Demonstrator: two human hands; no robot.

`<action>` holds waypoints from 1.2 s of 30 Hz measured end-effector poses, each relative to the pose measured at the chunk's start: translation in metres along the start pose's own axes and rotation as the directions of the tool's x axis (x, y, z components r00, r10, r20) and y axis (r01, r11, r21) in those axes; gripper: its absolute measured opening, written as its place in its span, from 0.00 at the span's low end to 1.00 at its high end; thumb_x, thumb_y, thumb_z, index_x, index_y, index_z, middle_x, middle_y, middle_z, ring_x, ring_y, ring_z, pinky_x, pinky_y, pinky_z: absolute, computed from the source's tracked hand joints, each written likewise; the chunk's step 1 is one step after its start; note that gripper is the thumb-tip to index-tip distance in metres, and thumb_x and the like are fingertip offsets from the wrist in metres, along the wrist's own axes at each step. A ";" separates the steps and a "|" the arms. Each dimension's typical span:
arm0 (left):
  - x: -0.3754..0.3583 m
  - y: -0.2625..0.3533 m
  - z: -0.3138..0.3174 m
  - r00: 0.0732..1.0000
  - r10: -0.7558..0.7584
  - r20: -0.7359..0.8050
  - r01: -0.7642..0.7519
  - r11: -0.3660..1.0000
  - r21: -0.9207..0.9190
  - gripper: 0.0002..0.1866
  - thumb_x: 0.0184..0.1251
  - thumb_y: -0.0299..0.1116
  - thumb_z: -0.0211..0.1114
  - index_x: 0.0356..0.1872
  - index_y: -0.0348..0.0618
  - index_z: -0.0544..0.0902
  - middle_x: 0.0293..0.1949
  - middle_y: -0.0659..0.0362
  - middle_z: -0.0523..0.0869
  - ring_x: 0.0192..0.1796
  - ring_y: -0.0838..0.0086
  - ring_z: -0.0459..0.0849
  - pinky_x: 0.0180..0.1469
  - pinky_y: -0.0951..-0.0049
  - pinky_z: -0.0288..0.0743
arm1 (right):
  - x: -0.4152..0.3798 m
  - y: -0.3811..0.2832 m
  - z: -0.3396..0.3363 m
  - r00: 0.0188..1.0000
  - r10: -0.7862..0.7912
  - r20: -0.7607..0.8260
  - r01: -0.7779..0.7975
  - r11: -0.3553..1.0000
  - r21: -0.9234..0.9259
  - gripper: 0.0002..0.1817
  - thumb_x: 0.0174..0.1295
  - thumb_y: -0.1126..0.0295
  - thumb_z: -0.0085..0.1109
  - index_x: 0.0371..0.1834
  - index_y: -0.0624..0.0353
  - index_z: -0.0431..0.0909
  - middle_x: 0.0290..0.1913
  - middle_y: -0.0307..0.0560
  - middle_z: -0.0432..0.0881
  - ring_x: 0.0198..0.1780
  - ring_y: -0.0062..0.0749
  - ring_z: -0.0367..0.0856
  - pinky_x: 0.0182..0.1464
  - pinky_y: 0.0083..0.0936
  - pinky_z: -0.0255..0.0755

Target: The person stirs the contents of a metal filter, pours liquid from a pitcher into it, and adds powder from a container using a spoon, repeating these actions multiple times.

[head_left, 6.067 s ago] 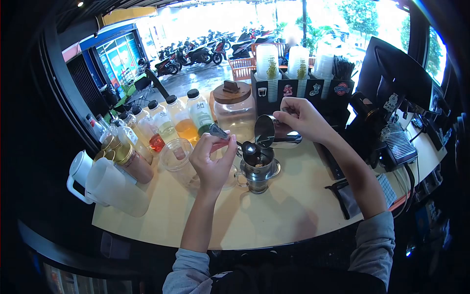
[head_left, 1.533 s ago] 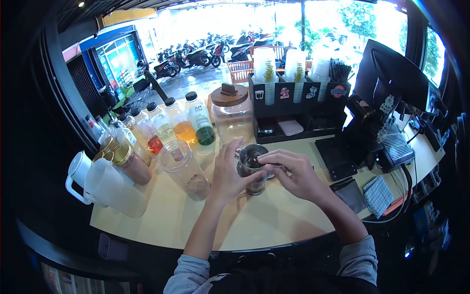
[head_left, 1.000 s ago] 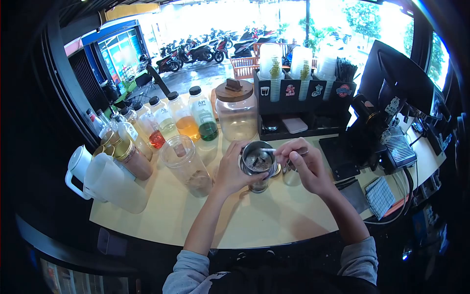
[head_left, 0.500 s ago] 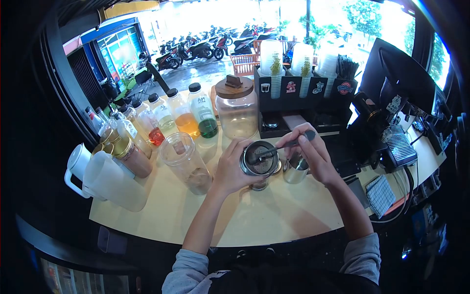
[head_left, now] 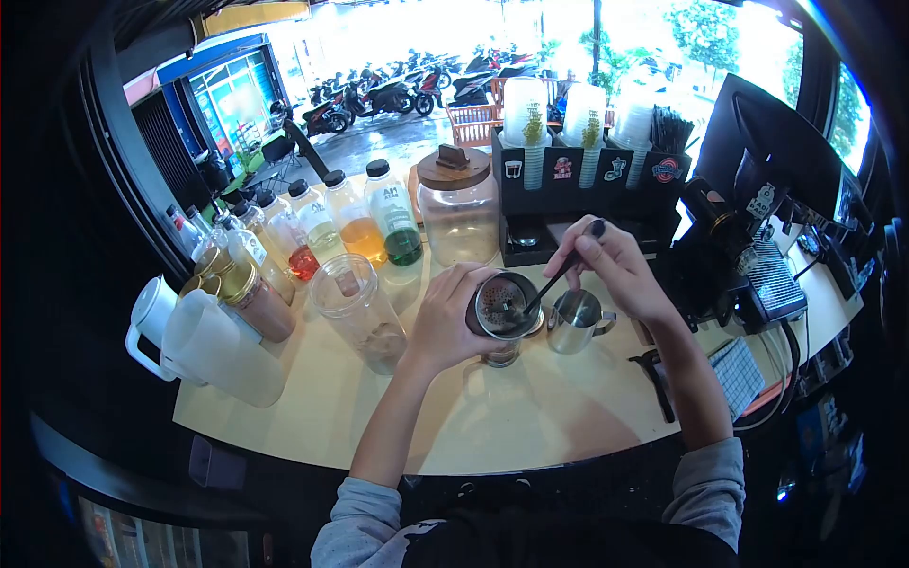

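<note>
- Left hand (head_left: 443, 320): grasping metal vessel (head_left: 500, 299), frame centre, over desk (head_left: 530, 431).
- Right hand (head_left: 615, 268): grasping dark spoon (head_left: 544, 290), lower end inside metal vessel; contents unclear.
- Step: judged as stirring; calls for a braced metal vessel.
- Pitcher (head_left: 570, 331): upright, right of centre.

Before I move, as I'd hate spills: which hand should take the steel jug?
Probably the right hand, despite its spoon: it's nearer the steel jug, whose handle points right. The left hand grips the metal cup.
</note>
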State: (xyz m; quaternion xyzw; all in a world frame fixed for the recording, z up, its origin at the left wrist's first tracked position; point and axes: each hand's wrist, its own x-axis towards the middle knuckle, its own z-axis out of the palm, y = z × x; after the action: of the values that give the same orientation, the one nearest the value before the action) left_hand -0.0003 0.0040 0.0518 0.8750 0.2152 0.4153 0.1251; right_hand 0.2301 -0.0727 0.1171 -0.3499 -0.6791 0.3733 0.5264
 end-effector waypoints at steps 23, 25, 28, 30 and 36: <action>0.005 0.002 0.008 0.996 -0.055 -0.066 0.062 0.992 0.107 0.39 0.27 0.43 0.82 0.47 0.44 0.76 0.44 0.59 0.79 0.46 0.64 0.82 0.48 0.65 0.77 | -0.005 -0.015 0.033 0.997 -0.062 -0.036 0.044 0.923 -0.383 0.07 0.71 0.71 0.46 0.38 0.64 0.67 0.29 0.43 0.80 0.27 0.19 0.80 0.30 0.19 0.73; 0.005 0.001 0.009 0.997 -0.058 -0.057 0.064 0.992 0.105 0.39 0.27 0.42 0.82 0.48 0.44 0.75 0.44 0.58 0.79 0.46 0.64 0.82 0.48 0.65 0.77 | -0.004 -0.015 0.038 0.998 -0.030 -0.051 0.013 0.955 -0.297 0.07 0.71 0.71 0.47 0.38 0.64 0.67 0.29 0.43 0.79 0.27 0.19 0.80 0.30 0.18 0.73; 0.005 0.003 0.008 0.997 -0.058 -0.057 0.064 0.993 0.100 0.40 0.27 0.41 0.83 0.48 0.43 0.75 0.44 0.58 0.78 0.46 0.64 0.82 0.48 0.66 0.77 | -0.004 -0.013 0.039 0.995 -0.008 -0.097 -0.011 0.982 -0.190 0.07 0.71 0.71 0.48 0.37 0.64 0.67 0.28 0.42 0.79 0.27 0.18 0.81 0.29 0.17 0.73; 0.004 0.003 0.008 0.996 -0.057 -0.069 0.063 0.993 0.095 0.40 0.26 0.41 0.83 0.48 0.42 0.74 0.44 0.58 0.78 0.47 0.64 0.82 0.48 0.66 0.77 | -0.001 -0.009 0.037 0.991 -0.019 -0.129 -0.003 0.985 -0.172 0.08 0.71 0.70 0.49 0.37 0.64 0.67 0.28 0.43 0.79 0.27 0.18 0.81 0.29 0.16 0.73; 0.003 0.000 0.013 0.993 -0.054 -0.109 0.059 0.997 0.040 0.41 0.25 0.38 0.84 0.49 0.42 0.74 0.45 0.57 0.78 0.48 0.64 0.81 0.50 0.66 0.77 | -0.006 -0.007 0.042 0.989 -0.007 -0.150 0.002 0.999 -0.034 0.08 0.69 0.71 0.53 0.34 0.65 0.71 0.27 0.41 0.79 0.29 0.18 0.81 0.30 0.16 0.75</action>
State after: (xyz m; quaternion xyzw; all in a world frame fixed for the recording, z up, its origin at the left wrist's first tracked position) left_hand 0.0111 0.0044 0.0458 0.8474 0.2550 0.4534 0.1063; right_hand 0.1895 -0.0868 0.1136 -0.3842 -0.6444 0.3333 0.5711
